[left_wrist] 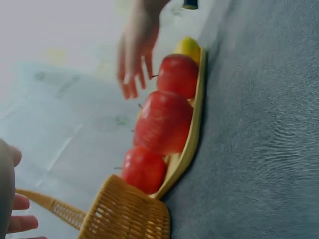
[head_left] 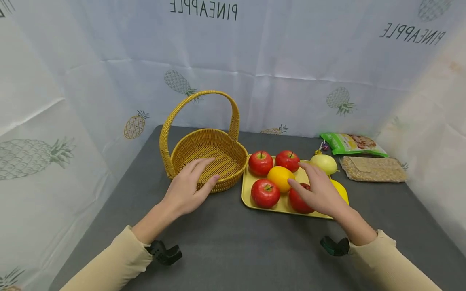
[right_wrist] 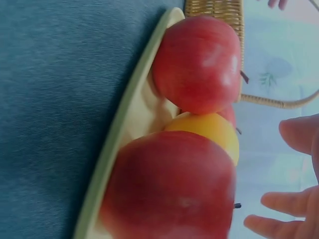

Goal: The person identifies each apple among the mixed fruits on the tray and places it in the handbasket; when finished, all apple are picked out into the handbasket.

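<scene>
Four red apples [head_left: 265,193] lie in a yellow tray [head_left: 246,190], and an orange-yellow fruit [head_left: 280,178] sits between them. Above the right part of this tray hangs the right hand [head_left: 322,192]; its fingers are spread and hold nothing. At the tray's left side stands a wicker basket [head_left: 227,183] with a tall arched handle. The left hand [head_left: 189,184] is at the front of the basket, thumb apart from the other fingers, also holding nothing; whether it touches the rim, I cannot tell. Farther right, on the dark tabletop [head_left: 247,242], lie a green packet [head_left: 353,144] and a packet of grains [head_left: 373,169].
</scene>
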Action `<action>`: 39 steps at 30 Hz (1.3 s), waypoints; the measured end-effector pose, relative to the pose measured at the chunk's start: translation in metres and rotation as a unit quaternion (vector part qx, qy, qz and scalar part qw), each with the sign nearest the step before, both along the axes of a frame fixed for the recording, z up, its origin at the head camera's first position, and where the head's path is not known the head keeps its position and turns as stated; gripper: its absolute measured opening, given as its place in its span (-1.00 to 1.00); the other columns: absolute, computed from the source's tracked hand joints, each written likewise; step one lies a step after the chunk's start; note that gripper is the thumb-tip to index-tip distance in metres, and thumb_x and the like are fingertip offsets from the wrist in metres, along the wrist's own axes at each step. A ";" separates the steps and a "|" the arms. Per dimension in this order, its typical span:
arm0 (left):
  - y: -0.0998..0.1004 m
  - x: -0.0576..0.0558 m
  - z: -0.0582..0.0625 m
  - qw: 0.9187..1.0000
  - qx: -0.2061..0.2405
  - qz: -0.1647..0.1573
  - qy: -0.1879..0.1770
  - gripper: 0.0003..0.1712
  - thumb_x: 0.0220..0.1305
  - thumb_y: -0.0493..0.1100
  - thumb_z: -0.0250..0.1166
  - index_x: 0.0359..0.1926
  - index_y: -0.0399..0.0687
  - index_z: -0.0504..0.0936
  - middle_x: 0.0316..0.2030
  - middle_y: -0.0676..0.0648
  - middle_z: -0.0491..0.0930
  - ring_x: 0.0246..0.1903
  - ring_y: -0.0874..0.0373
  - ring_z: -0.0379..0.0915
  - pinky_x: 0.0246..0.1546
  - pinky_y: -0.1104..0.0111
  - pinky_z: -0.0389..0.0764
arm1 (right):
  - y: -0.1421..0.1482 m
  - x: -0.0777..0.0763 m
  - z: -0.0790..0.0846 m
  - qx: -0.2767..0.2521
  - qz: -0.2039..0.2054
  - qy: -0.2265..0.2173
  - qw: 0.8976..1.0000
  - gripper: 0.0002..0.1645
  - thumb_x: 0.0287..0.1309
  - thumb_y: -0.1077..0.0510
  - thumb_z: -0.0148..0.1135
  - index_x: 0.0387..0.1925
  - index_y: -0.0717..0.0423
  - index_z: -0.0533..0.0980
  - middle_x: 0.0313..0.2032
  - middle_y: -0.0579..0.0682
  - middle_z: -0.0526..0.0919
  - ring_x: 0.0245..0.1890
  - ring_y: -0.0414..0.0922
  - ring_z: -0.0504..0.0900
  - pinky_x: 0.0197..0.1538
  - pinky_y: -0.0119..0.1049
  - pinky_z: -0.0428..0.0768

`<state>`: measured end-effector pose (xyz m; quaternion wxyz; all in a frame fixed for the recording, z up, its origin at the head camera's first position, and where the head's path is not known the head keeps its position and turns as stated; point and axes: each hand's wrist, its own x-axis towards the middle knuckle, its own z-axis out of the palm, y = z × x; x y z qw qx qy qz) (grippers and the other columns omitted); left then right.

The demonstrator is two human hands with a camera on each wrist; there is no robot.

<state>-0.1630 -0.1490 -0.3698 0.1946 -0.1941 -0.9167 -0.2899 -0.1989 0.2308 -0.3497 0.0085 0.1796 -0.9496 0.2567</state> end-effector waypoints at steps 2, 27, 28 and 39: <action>-0.005 0.007 -0.003 0.999 0.029 0.005 0.014 -0.40 0.55 0.22 0.11 0.44 0.09 0.46 0.31 -0.03 0.47 0.30 0.01 0.40 0.23 -0.05 0.47 | 0.003 0.004 -0.002 -0.005 0.003 -0.001 1.000 -0.08 0.45 -0.28 0.16 0.49 0.30 0.21 0.42 0.31 0.28 0.40 0.31 0.23 0.35 0.38 0.23; -0.125 -0.026 -0.049 0.884 0.427 -0.076 -0.176 -0.56 0.58 -0.21 0.15 0.39 -0.16 0.44 0.27 -0.03 0.45 0.23 0.14 0.38 0.08 0.45 0.55 | 0.016 0.036 -0.020 0.084 -0.087 0.014 0.993 0.10 0.18 -0.42 0.36 0.37 0.34 0.31 0.20 0.40 0.48 0.07 0.28 0.53 -0.01 0.30 0.59; -0.129 -0.031 -0.051 0.866 0.442 -0.110 -0.209 -0.54 0.61 -0.20 0.11 0.43 -0.15 0.41 0.34 -0.06 0.39 0.28 0.13 0.35 0.11 0.42 0.54 | 0.016 0.036 -0.020 0.086 -0.091 0.010 0.992 0.12 0.16 -0.43 0.37 0.38 0.34 0.31 0.19 0.39 0.49 0.06 0.26 0.54 -0.03 0.29 0.60; -0.133 -0.047 -0.068 0.791 0.476 -0.255 -0.289 -0.53 0.68 -0.21 -0.07 0.49 -0.09 0.37 0.43 0.07 0.28 0.43 0.18 0.19 0.27 0.38 0.43 | 0.014 0.041 -0.045 0.016 -0.116 -0.032 0.993 0.35 0.12 -0.48 0.37 0.48 0.46 0.11 0.25 0.42 0.45 0.06 0.26 0.58 0.05 0.24 0.61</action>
